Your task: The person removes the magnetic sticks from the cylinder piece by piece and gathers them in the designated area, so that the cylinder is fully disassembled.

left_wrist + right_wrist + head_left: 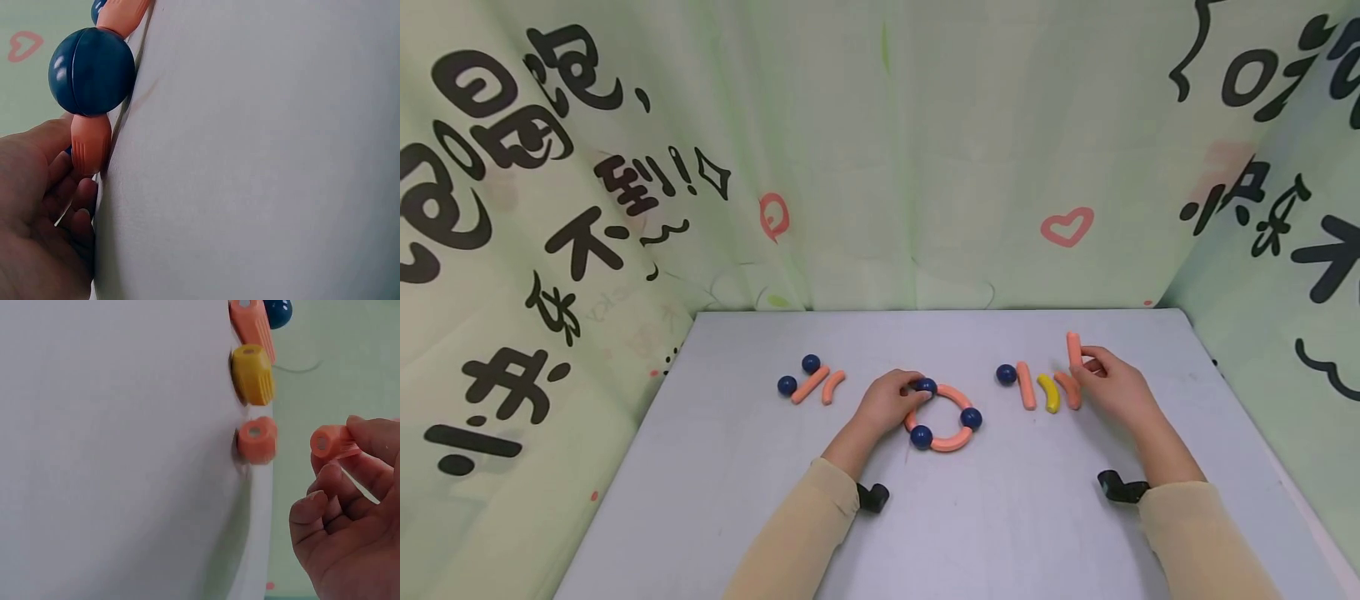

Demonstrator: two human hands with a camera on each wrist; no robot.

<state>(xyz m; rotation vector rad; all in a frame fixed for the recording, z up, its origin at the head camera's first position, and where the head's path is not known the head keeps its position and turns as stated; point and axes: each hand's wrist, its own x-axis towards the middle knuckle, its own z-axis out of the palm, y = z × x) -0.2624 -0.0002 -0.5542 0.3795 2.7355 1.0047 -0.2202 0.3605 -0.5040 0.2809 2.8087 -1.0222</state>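
A ring made of orange curved magnetic rods (952, 442) and blue balls (921, 437) lies on the table. My left hand (891, 400) grips its far left part, thumb and fingers at the top blue ball (927, 386). In the left wrist view, the near ball (94, 72) and a ribbed orange rod (91, 145) show beside the fingers. My right hand (1116, 385) pinches a straight orange magnetic rod (1074, 348), its magnet end (322, 444) showing in the right wrist view. Just below that lies a curved orange rod (1068, 390).
Right of the ring lie a blue ball (1006, 374), a straight orange rod (1026, 385) and a short yellow curved rod (1048, 393). At left are two blue balls (787, 385), a straight orange rod (810, 385) and a curved one (832, 387). A printed curtain (880, 167) surrounds the table.
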